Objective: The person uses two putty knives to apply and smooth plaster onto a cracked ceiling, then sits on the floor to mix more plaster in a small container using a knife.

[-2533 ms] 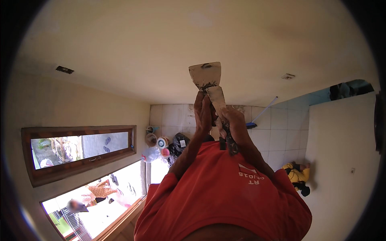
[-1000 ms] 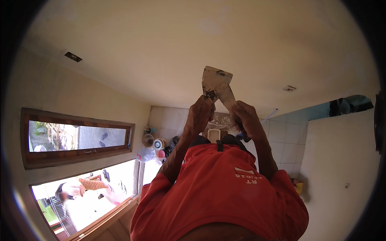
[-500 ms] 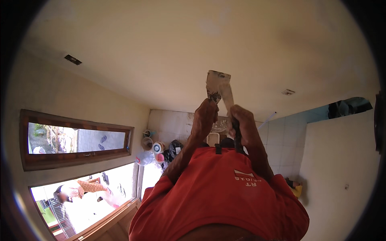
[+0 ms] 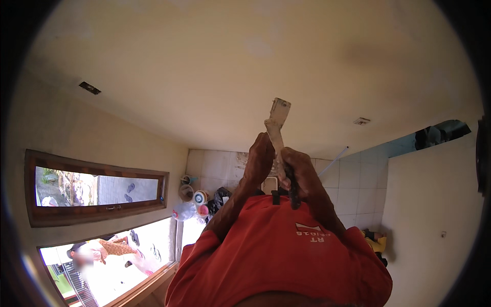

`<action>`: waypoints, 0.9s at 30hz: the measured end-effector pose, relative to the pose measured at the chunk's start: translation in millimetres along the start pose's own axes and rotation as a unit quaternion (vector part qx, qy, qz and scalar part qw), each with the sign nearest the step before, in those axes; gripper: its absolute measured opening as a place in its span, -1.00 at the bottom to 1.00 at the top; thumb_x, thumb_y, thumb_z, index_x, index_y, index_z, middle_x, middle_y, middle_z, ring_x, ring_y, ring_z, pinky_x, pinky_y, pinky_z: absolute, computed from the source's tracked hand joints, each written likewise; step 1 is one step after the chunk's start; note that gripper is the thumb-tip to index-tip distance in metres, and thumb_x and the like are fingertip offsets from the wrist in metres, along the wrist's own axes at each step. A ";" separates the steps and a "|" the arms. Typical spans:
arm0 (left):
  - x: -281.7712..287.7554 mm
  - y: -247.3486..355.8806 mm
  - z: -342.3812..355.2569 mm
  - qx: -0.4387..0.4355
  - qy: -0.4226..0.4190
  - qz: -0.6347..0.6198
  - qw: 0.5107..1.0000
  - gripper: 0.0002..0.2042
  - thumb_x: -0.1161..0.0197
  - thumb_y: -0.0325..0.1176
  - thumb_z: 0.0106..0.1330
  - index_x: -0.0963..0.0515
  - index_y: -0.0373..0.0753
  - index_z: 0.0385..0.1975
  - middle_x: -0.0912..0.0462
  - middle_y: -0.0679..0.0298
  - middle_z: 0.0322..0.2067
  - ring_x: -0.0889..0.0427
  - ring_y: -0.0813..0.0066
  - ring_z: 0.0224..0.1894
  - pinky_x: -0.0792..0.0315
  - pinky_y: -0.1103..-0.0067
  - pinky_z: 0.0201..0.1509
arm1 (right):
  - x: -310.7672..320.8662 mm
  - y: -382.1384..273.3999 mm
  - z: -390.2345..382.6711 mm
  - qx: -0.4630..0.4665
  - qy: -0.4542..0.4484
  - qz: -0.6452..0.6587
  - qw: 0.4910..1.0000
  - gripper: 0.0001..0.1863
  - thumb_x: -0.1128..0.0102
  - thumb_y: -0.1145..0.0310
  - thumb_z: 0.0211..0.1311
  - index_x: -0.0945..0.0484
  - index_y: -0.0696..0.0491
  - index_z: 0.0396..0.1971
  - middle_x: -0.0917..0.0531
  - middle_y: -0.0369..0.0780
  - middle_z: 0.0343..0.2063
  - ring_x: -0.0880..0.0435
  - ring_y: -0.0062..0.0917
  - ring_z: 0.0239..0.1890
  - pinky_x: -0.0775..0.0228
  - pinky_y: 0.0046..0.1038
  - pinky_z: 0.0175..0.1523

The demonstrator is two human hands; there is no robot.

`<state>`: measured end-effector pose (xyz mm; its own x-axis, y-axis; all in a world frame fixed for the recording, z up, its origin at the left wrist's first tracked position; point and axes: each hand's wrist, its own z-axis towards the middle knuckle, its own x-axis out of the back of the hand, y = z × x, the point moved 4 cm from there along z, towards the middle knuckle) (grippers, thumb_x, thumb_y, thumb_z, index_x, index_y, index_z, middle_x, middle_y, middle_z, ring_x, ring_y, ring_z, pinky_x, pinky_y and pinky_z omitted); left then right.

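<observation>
In front of a pale plastered wall (image 4: 215, 77), my two hands are close together at chest height. My left hand (image 4: 261, 154) is closed round a putty knife (image 4: 281, 108), whose blade points up and is smeared with pale filler. Closed as well, my right hand (image 4: 303, 171) grips a second putty knife (image 4: 276, 137). Its coated blade crosses the lower part of the other blade, apparently touching it. The dark handle end sticks out below my right fist. The left knife's handle is mostly hidden in my fingers.
A wooden-framed window (image 4: 97, 187) is on the left, with a bright opening below it showing a person (image 4: 97, 253) outside. Tubs (image 4: 201, 198), a clear plastic bottle (image 4: 183, 212) and a black bag (image 4: 220, 199) sit on the tiled floor (image 4: 215, 163). A white partition (image 4: 434, 199) stands right.
The left putty knife has turned so its blade looks narrower. The right one has slid down and left across it, and both hands have dropped slightly.
</observation>
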<state>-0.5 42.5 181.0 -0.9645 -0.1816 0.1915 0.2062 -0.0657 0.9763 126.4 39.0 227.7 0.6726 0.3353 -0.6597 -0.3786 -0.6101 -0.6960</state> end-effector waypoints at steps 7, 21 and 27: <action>-5.9 -1.2 -6.0 -0.126 0.033 0.074 0.989 -0.91 0.05 -0.49 0.42 -0.38 -0.36 -0.28 -0.47 0.04 -0.38 -0.51 0.10 -0.38 -0.42 0.35 -0.32 | 16.5 -30.3 37.9 0.087 0.042 0.025 0.995 -0.75 0.12 0.22 0.49 -0.38 0.07 -0.34 -0.45 -0.30 -0.74 -0.34 -0.68 -0.83 -0.17 -0.63 -0.76; -8.0 -10.7 -4.6 -0.001 0.010 -0.040 0.999 -0.90 0.01 -0.44 0.43 -0.39 -0.34 -0.30 -0.41 0.20 -0.45 -0.43 0.43 -0.50 -0.39 0.47 -0.43 | 16.8 -29.3 31.1 0.033 0.080 0.025 0.996 -0.73 0.13 0.17 0.49 -0.37 0.01 -0.38 -0.40 -0.35 -0.76 -0.29 -0.72 -0.83 -0.21 -0.64 -0.72; -5.6 -1.6 -2.4 -0.153 0.089 0.074 0.981 -0.87 0.01 -0.42 0.45 -0.39 -0.33 -0.33 -0.42 0.25 -0.47 -0.39 0.56 -0.56 -0.37 0.52 -0.48 | 5.1 -5.9 11.5 -0.017 0.024 0.024 0.999 -0.75 0.12 0.22 0.48 -0.38 0.03 -0.39 -0.42 -0.31 -0.78 -0.32 -0.68 -0.82 -0.21 -0.58 -0.73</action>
<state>5.0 41.2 178.1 -0.8817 -0.3778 0.2826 0.4085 -0.3116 0.8579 124.7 52.6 225.1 0.6836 0.2712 -0.6776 -0.3898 -0.6493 -0.6531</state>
